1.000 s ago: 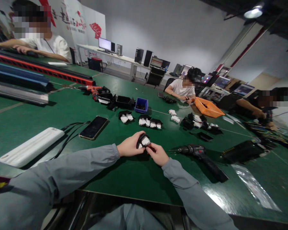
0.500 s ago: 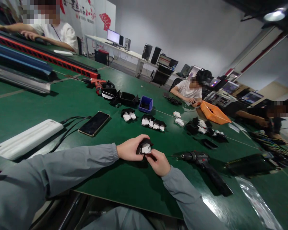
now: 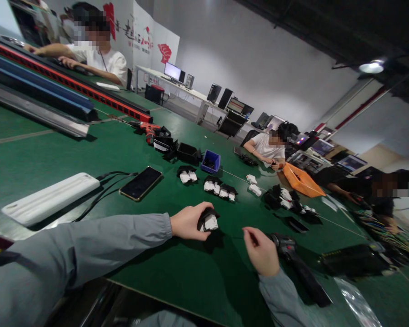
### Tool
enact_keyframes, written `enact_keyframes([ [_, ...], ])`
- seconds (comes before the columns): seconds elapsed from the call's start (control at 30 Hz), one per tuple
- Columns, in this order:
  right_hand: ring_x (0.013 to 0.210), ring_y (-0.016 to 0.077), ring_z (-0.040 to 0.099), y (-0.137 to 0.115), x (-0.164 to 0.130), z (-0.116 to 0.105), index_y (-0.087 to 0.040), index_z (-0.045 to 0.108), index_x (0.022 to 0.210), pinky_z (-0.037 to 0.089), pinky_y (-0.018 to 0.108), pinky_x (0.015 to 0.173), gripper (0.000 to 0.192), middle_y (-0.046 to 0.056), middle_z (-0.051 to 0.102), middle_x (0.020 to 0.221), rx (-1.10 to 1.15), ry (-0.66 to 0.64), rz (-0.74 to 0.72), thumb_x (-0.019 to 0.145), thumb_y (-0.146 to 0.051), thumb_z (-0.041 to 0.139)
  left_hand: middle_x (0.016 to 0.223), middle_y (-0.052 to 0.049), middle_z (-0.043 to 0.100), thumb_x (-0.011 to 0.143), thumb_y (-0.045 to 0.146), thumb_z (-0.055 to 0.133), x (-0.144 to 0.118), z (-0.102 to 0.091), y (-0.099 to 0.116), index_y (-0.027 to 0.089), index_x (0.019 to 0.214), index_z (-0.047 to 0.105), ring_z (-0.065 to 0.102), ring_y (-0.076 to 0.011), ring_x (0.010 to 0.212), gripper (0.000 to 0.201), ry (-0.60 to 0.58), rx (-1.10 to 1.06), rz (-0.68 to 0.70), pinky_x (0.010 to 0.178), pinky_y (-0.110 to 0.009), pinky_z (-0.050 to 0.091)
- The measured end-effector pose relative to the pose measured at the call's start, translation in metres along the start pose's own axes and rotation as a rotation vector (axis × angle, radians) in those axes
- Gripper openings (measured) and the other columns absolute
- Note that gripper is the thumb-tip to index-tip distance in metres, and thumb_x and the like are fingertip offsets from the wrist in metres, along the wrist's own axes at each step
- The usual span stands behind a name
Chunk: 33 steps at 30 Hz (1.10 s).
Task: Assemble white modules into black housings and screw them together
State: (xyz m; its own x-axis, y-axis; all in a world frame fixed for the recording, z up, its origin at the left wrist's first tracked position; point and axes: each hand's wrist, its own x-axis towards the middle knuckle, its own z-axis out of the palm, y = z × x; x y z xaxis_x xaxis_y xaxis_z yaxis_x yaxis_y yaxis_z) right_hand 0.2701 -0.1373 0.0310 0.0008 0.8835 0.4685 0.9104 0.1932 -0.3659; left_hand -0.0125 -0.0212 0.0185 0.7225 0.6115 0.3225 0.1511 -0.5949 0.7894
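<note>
My left hand (image 3: 190, 222) is closed around a small black and white plastic part (image 3: 210, 222), thumb below and fingers over its top, just above the green table. To the right, apart from that part, my right hand (image 3: 263, 250) has its fingers curled in toward the thumb. Anything between those fingertips is too small or hidden to make out. Close behind the right hand lies a black cordless drill (image 3: 301, 272), its front end partly covered by the hand. Similar black and white parts (image 3: 220, 189) lie in a row beyond my left hand.
A phone (image 3: 141, 183) and a white power bank (image 3: 51, 198) with cables lie at left. Farther back are a blue bin (image 3: 210, 161), a red drill (image 3: 149, 130) and long metal rails (image 3: 37, 106). An orange bin (image 3: 301, 180) stands at right. Several people sit around the table.
My right hand has left the black and white part and moved right, in front of the drill. My left hand still holds the part. The view has tilted up slightly.
</note>
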Motion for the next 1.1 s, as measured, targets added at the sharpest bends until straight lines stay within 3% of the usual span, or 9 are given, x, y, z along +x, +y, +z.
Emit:
enact_keyframes([
  [0.07, 0.073, 0.0255, 0.067, 0.041, -0.009, -0.033, -0.016, 0.070, 0.096, 0.052, 0.038, 0.074, 0.031, 0.012, 0.073, 0.089, -0.319, 0.186, 0.081, 0.090, -0.040, 0.052, 0.102, -0.005, 0.069, 0.071, 0.037, 0.072, 0.001, 0.000, -0.002, 0.022, 0.132, 0.041, 0.069, -0.0240, 0.085, 0.070, -0.013, -0.044, -0.039, 0.073, -0.033, 0.053],
  [0.13, 0.079, 0.0291, 0.068, 0.082, -0.020, -0.063, -0.013, 0.070, 0.100, 0.051, 0.040, 0.074, 0.041, 0.016, 0.072, 0.093, -0.536, 0.199, 0.274, 0.090, -0.044, 0.045, 0.102, -0.006, 0.068, 0.071, 0.035, 0.072, 0.003, 0.001, -0.007, 0.022, 0.131, 0.040, 0.068, -0.0230, 0.086, 0.070, 0.011, -0.104, -0.065, 0.074, -0.033, 0.053],
  [0.23, 0.091, 0.0355, 0.068, 0.126, -0.039, -0.095, -0.009, 0.068, 0.103, 0.051, 0.043, 0.082, 0.055, 0.021, 0.071, 0.096, -0.638, -0.111, 0.585, 0.089, -0.055, 0.039, 0.107, -0.008, 0.066, 0.072, 0.031, 0.071, 0.007, 0.006, -0.015, 0.020, 0.130, 0.040, 0.066, -0.0221, 0.090, 0.067, 0.073, -0.182, -0.068, 0.078, -0.035, 0.053],
  [0.3, 0.097, 0.0347, 0.069, 0.138, -0.049, -0.105, -0.011, 0.067, 0.108, 0.051, 0.043, 0.086, 0.061, 0.021, 0.071, 0.102, -0.563, -0.320, 0.707, 0.092, -0.058, 0.033, 0.107, -0.009, 0.064, 0.073, 0.028, 0.070, 0.010, 0.008, -0.019, 0.019, 0.128, 0.041, 0.065, -0.0214, 0.091, 0.063, 0.107, -0.223, -0.065, 0.080, -0.036, 0.053],
  [0.47, 0.103, 0.0328, 0.068, 0.131, -0.060, -0.110, -0.011, 0.060, 0.121, 0.048, 0.041, 0.091, 0.060, 0.019, 0.070, 0.114, -0.389, -0.431, 0.758, 0.087, -0.060, 0.049, 0.105, -0.009, 0.061, 0.075, 0.025, 0.066, 0.013, 0.009, -0.016, 0.017, 0.127, 0.039, 0.064, -0.0178, 0.082, 0.060, 0.093, -0.322, -0.119, 0.071, -0.033, 0.055],
  [0.57, 0.096, 0.0319, 0.069, 0.126, -0.057, -0.115, -0.011, 0.066, 0.109, 0.049, 0.038, 0.089, 0.053, 0.017, 0.073, 0.104, -0.255, -0.503, 0.824, 0.075, -0.052, 0.069, 0.107, -0.010, 0.062, 0.074, 0.025, 0.067, 0.012, 0.008, -0.014, 0.017, 0.127, 0.040, 0.065, -0.0189, 0.085, 0.060, 0.068, -0.299, -0.112, 0.074, -0.034, 0.055],
  [0.7, 0.081, 0.0293, 0.069, 0.119, -0.052, -0.119, -0.011, 0.070, 0.081, 0.052, 0.037, 0.078, 0.038, 0.014, 0.074, 0.083, -0.031, -0.591, 0.942, 0.069, -0.045, 0.078, 0.108, -0.010, 0.063, 0.073, 0.027, 0.070, 0.011, 0.008, -0.016, 0.017, 0.128, 0.042, 0.065, -0.0203, 0.087, 0.062, 0.057, -0.231, -0.094, 0.077, -0.036, 0.055],
  [0.9, 0.052, 0.0164, 0.062, 0.091, -0.054, -0.108, -0.013, 0.065, 0.094, 0.052, 0.027, 0.050, 0.025, 0.007, 0.067, 0.069, 0.758, -0.289, 1.373, 0.081, -0.034, 0.067, 0.106, -0.010, 0.063, 0.072, 0.025, 0.069, 0.012, 0.008, -0.017, 0.016, 0.125, 0.045, 0.065, -0.0209, 0.089, 0.060, 0.088, -0.251, -0.096, 0.078, -0.036, 0.054],
  [1.1, 0.048, 0.0141, 0.059, 0.066, -0.049, -0.079, -0.015, 0.062, 0.088, 0.050, 0.023, 0.043, 0.016, 0.003, 0.063, 0.064, 1.179, -0.020, 1.337, 0.079, -0.028, 0.060, 0.106, -0.009, 0.063, 0.073, 0.023, 0.069, 0.015, 0.008, -0.019, 0.016, 0.123, 0.043, 0.064, -0.0206, 0.095, 0.057, 0.107, -0.290, -0.122, 0.085, -0.036, 0.052],
])
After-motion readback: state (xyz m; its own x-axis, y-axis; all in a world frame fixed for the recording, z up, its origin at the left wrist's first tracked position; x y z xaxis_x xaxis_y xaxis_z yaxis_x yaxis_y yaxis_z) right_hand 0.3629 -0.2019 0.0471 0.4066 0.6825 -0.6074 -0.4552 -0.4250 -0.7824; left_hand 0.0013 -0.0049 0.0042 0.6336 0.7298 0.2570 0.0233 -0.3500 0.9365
